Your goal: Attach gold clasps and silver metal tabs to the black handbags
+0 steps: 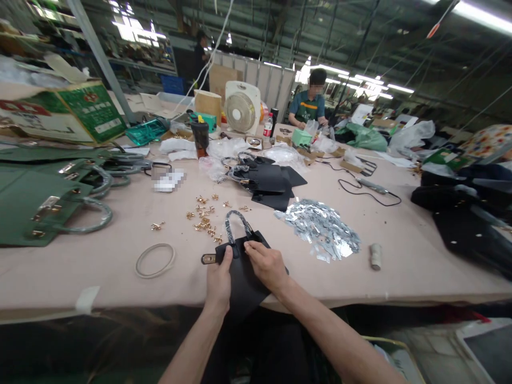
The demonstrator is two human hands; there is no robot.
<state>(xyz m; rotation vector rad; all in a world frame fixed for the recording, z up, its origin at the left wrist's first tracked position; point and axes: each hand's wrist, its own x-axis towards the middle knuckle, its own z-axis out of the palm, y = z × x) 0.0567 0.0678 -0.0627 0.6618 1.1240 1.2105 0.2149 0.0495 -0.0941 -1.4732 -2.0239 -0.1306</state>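
Note:
A small black handbag (245,277) lies at the near edge of the beige table (400,266), partly hanging over it. Its looped handle (236,221), wrapped in clear film, stands up at the far side, and a metal strap tab (208,258) sticks out to the left. My left hand (218,280) grips the bag's left side with the thumb on top. My right hand (267,265) presses fingers on the bag's upper middle near the handle base. Loose gold metal fittings (204,216) lie scattered just beyond the bag.
A heap of silver metal plates (322,226) lies right of the bag, a pale ring (155,260) to the left. Green handbags (48,197) fill the left side, black bag pieces (268,181) the middle, dark bags (472,213) the right. A seated person (310,104) works across the table.

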